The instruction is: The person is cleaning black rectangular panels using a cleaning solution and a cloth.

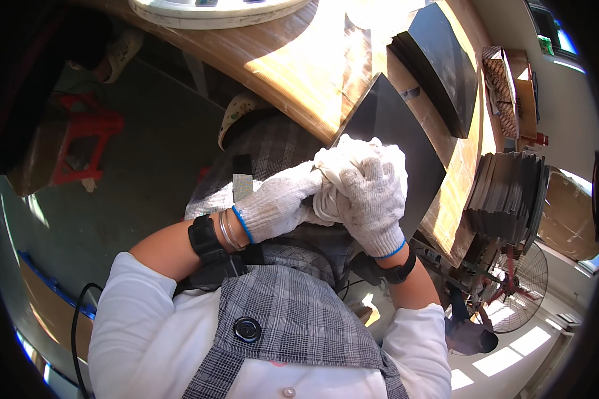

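Both my hands wear white knitted gloves with blue cuffs and meet in front of my checked apron (pixel 293 306). Bunched between them is a white cloth (pixel 325 203). My left hand (pixel 279 199) is closed, its fingers pressed onto the cloth's left side. My right hand (pixel 373 199) curls over the cloth from the right, fingers bent around it. Just beyond the hands, a flat dark panel (pixel 396 120) lies at the edge of the wooden table (pixel 293 66); the gloves partly cover its near end.
More dark panels (pixel 439 66) are stacked farther back on the table. A round white tray-like object (pixel 219 18) sits at the far left. Right of the table stand a tall stack of dark boards (pixel 509 193) and a fan (pixel 512 289), near another person (pixel 469 336). A red stool (pixel 90 136) is at left.
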Motion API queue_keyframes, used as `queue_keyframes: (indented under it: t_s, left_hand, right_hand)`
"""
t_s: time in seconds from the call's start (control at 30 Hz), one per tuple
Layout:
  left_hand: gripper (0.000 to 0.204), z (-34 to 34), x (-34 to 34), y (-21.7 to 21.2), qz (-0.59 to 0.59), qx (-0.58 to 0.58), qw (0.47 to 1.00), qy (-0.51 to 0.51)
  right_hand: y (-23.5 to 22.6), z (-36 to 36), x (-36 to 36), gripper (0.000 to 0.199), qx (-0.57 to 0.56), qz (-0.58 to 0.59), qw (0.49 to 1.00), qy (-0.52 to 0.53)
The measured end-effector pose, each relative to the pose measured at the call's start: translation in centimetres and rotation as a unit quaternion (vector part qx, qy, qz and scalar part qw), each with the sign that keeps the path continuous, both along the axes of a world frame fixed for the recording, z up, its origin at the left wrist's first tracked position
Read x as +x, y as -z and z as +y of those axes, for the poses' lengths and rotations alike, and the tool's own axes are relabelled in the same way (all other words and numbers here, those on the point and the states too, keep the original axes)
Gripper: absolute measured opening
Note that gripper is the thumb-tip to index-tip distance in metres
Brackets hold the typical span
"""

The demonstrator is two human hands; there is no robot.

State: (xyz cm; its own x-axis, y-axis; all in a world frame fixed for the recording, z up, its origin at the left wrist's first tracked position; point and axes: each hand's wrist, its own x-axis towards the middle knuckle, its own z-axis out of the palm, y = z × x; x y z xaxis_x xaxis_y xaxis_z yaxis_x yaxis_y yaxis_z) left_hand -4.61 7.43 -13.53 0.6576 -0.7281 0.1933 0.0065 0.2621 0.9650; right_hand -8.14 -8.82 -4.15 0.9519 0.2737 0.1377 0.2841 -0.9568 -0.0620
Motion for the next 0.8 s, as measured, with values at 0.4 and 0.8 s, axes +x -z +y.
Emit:
queue_keyframes:
  t_s: [0.4, 0.8]
  left_hand:
    - [0.046, -0.5, -0.8, 0.5, 0.163, -0.082, 0.983, -0.014]
    - [0.046, 0.3, -0.1, 0.4, -0.079, -0.02, 0.997, -0.002]
  right_hand:
    - [0.5, -0.4, -0.5, 0.035, 0.014, -0.007, 0.999, -0.032]
    - [0.6, -0.9, 0.6, 0.024, 0.017, 0.001, 0.999, -0.042]
